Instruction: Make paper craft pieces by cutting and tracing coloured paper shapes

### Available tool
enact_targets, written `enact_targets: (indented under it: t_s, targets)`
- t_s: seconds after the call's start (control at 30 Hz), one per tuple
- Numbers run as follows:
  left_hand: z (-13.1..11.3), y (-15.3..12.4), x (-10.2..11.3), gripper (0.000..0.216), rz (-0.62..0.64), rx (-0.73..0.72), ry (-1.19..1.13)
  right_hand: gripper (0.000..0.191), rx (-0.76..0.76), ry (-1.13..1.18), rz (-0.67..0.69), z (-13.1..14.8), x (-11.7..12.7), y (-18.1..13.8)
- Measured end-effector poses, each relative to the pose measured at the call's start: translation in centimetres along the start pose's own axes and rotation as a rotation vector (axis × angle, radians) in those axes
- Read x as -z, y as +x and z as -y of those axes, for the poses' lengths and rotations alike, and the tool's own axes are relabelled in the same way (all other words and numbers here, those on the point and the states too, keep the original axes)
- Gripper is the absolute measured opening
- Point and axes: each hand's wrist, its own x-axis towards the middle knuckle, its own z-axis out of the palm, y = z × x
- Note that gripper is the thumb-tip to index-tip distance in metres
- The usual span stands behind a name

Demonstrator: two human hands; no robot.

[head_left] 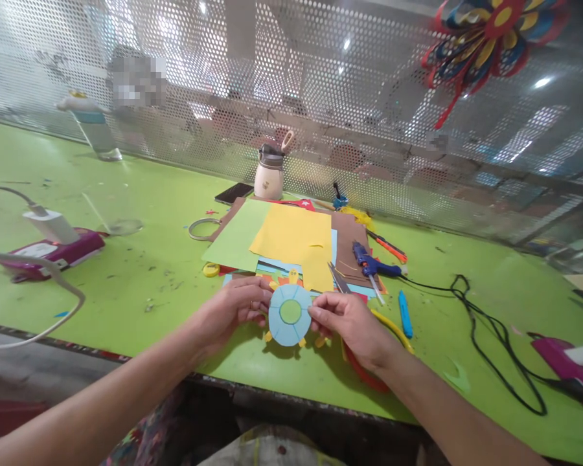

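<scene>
A paper turtle [278,327] is held up between my two hands just above the green table. Its round light-blue shell is marked with dark lines and has a green oval in the middle; a yellow head with eyes points away from me, and small yellow feet stick out. My left hand [245,299] pinches the turtle's left edge. On the opposite edge, the thumb and fingers of my right hand [346,318] are closed. Scissors [339,278] with red and yellow handles lie partly hidden under my right hand.
Beyond my hands lies a stack of yellow paper [296,236], green paper [238,236] and brown sheets. A blue glue gun [372,262], a cutter knife [388,246], a light-blue marker [405,314] and black cable [486,323] lie right. A bottle [269,176] and phone [234,192] stand behind.
</scene>
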Motion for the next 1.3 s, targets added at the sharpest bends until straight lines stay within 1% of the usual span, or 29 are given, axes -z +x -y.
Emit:
enact_targets:
  t_s: [0.37, 0.7, 0.9, 0.97, 1.07, 1.2, 1.3]
  targets:
    - [0.4, -0.3, -0.2, 0.006, 0.013, -0.022, 0.002, 0.032, 0.000, -0.017, 0.014, -0.3, 0.0, -0.1]
    - [-0.2, -0.4, -0.5, 0.018, -0.004, 0.005, 0.040, 0.030, -0.024, -0.051, 0.018, -0.3, -0.1, 0.0]
    - [-0.8, -0.7, -0.2, 0.020, -0.018, -0.040, 0.090, 0.032, 0.036, -0.134, -0.019, -0.3, 0.0, -0.2]
    - [-1.4, -0.7, 0.3, 0.020, -0.042, -0.064, 0.112, 0.032, 0.073, -0.176, -0.044, -0.1, 0.3, -0.3]
    - [-2.7, -0.5, 1.7, 0.022, -0.077, -0.099, 0.149, 0.031, 0.120, -0.265, -0.065, 0.4, 0.8, -0.6]
    - [-4.6, -0.1, 4.1, 0.023, -0.122, -0.129, 0.192, 0.023, 0.161, -0.444, -0.047, 1.1, 1.5, -1.0]
    - [-5.2, -0.5, 4.9, 0.022, -0.136, -0.130, 0.236, 0.016, 0.196, -0.599, -0.083, 1.6, 2.6, -1.1]
